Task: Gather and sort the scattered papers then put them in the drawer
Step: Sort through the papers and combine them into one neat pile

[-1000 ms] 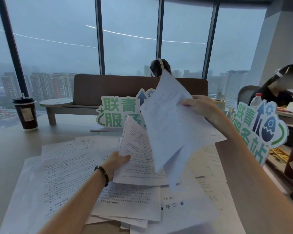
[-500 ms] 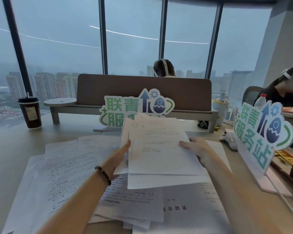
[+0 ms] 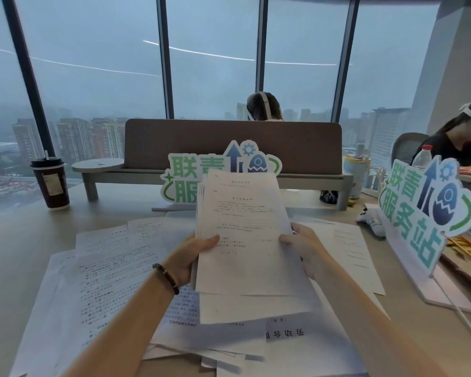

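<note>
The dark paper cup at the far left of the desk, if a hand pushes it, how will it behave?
The cup looks tall and narrow, so a high push would probably tip it. Its lid and straw suggest liquid inside; how full cannot be seen.

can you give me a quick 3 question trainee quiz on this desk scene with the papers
1. True or false: both hands grip the raised stack of white printed papers.
2. Which hand wears the dark beaded bracelet? A) left hand B) right hand C) neither
3. Fill in: the dark paper cup with a black lid stands on the ____ side of the beige desk, seen from the wearer.

Key
1. True; the fingers of each hand curl round a side edge.
2. A
3. left; it stands apart from the loose white sheets spread on the desk.
</note>
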Available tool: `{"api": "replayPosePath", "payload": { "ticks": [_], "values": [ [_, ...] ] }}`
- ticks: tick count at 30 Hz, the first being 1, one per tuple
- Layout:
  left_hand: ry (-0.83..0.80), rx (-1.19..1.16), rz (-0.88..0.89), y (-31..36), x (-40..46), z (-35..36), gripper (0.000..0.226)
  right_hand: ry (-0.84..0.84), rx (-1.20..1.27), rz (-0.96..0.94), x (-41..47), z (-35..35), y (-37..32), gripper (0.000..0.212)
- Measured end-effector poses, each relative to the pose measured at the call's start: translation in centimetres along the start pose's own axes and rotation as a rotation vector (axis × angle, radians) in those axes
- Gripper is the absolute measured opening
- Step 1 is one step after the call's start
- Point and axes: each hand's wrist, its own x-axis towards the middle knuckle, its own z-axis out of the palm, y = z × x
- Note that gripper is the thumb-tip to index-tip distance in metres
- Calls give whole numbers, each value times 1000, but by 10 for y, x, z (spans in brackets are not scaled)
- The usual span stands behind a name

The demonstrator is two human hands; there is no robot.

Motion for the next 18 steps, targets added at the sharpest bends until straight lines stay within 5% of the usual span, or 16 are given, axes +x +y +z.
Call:
{"api": "replayPosePath", "payload": {
  "ticks": [10,18],
  "values": [
    [158,269,305,57,-8,26,28,143,8,-319,-15,6,-42,21],
    [264,269,509,60,-7,48,28,214,32,-500,-18,14,-53,18]
  ]
}}
